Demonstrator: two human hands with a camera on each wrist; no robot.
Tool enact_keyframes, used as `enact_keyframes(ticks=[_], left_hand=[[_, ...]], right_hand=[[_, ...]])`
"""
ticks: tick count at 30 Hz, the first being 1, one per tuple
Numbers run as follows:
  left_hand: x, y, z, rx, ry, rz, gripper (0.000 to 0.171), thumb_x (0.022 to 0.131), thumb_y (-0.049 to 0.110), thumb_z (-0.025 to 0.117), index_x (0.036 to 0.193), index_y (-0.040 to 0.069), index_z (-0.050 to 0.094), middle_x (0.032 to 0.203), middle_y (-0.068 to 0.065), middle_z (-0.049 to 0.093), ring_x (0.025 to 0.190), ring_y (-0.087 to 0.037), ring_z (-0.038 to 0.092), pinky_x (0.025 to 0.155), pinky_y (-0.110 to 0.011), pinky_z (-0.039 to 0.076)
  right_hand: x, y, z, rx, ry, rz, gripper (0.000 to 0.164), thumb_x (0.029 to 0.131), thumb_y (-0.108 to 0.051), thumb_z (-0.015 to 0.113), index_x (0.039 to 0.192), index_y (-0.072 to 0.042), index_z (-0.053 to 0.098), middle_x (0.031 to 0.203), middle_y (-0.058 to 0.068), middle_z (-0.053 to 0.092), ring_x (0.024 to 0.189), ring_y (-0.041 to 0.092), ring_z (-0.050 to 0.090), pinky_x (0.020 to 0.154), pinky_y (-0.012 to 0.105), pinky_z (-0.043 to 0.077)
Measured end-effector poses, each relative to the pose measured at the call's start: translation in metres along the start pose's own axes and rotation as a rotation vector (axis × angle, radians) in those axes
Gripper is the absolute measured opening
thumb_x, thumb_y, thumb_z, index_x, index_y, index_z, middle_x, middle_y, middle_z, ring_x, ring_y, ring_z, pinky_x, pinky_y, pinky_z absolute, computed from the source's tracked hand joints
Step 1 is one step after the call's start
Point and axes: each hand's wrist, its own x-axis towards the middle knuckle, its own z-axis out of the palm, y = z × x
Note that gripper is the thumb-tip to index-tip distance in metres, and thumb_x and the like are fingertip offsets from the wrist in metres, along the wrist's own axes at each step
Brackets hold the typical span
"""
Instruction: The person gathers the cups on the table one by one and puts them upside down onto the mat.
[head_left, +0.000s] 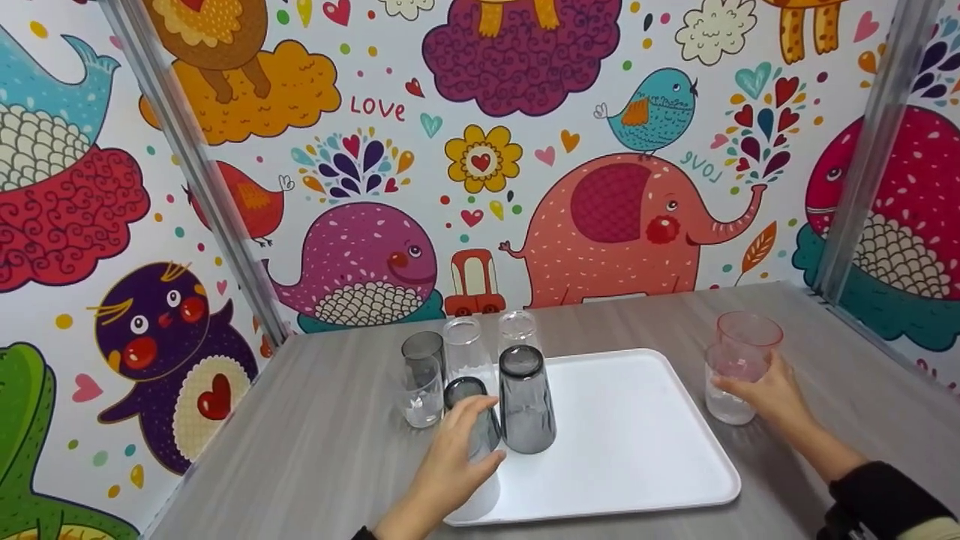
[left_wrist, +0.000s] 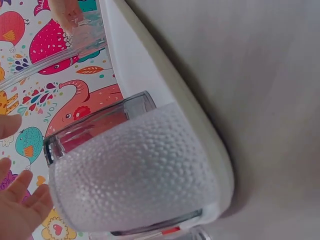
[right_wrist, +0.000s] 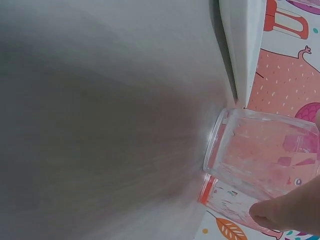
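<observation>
My left hand hovers over the tray's front left corner, fingers spread around empty space. Just below it stands a clear bumpy glass, partly hidden by the hand in the head view and apart from the fingertips in the left wrist view. Two smoky grey glasses stand close behind, one of them partly covered by that hand. At the right, my right hand grips a clear glass between thumb and fingers, at table level. Behind this glass, slightly right, is a pink-tinted glass.
A white tray lies in the middle of the wood-grain table. Beyond its left side stand a dark grey glass, a short clear glass and two tall clear glasses. Cartoon-printed walls enclose the back and sides.
</observation>
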Motion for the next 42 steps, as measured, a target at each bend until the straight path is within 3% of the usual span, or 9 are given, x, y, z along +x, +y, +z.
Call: enact_keyframes(ticks=[6,18,24,26,29,36,42], left_hand=[[0.0,-0.002,-0.003,-0.003,-0.011,-0.006,0.058,0.067,0.002,0.074,0.121,0.003,0.051,0.119,-0.008,0.052,0.109,-0.027,0.05,0.092,-0.042,0.041],[-0.001,-0.001,-0.007,-0.043,-0.065,-0.095,0.062,0.07,0.004,0.073,0.126,0.003,0.047,0.124,-0.009,0.05,0.114,-0.029,0.047,0.095,-0.046,0.04],[-0.002,0.001,-0.008,-0.051,-0.08,-0.118,0.062,0.07,0.005,0.073,0.127,0.003,0.047,0.125,-0.01,0.049,0.115,-0.03,0.046,0.095,-0.048,0.039],[-0.003,0.002,-0.008,-0.046,-0.079,-0.119,0.062,0.07,0.006,0.073,0.127,0.003,0.047,0.125,-0.01,0.049,0.115,-0.03,0.046,0.095,-0.048,0.039],[-0.004,0.004,-0.007,-0.04,-0.079,-0.118,0.062,0.07,0.007,0.073,0.127,0.003,0.047,0.125,-0.011,0.049,0.115,-0.031,0.046,0.095,-0.049,0.039],[-0.002,0.007,0.0,-0.053,-0.094,-0.118,0.064,0.07,0.01,0.073,0.127,0.0,0.045,0.125,-0.012,0.05,0.116,-0.031,0.046,0.096,-0.049,0.037],[0.001,0.016,0.01,-0.089,-0.11,-0.132,0.067,0.072,0.015,0.074,0.129,0.0,0.041,0.123,-0.012,0.051,0.116,-0.03,0.047,0.096,-0.049,0.037]], right_hand=[[-0.002,0.0,0.001,-0.022,0.025,-0.008,0.107,0.075,-0.044,0.07,0.139,0.012,0.004,0.138,0.039,0.016,0.123,0.052,0.023,0.097,0.062,0.03],[0.002,0.002,-0.001,-0.035,0.029,-0.029,0.105,0.075,-0.044,0.071,0.137,0.014,0.01,0.136,0.039,0.022,0.12,0.05,0.028,0.097,0.06,0.032],[0.005,0.002,-0.01,0.001,-0.041,0.026,0.114,0.071,-0.052,0.071,0.139,0.013,0.005,0.139,0.038,0.019,0.122,0.051,0.026,0.097,0.06,0.032],[0.007,0.003,-0.011,-0.024,-0.026,0.045,0.115,0.07,-0.053,0.071,0.14,0.011,0.005,0.14,0.036,0.019,0.122,0.049,0.026,0.092,0.061,0.035],[0.0,-0.008,-0.017,-0.026,-0.046,0.031,0.116,0.071,-0.053,0.07,0.141,0.01,0.002,0.142,0.036,0.015,0.124,0.049,0.024,0.093,0.062,0.034],[-0.037,-0.06,-0.022,0.004,-0.122,-0.08,0.11,0.074,-0.048,0.07,0.142,0.008,0.004,0.142,0.034,0.02,0.125,0.049,0.028,0.095,0.054,0.036],[-0.06,-0.086,-0.01,0.13,-0.18,-0.148,0.094,0.081,-0.039,0.066,0.143,0.004,0.01,0.142,0.028,0.027,0.128,0.043,0.03,0.099,0.051,0.033]])
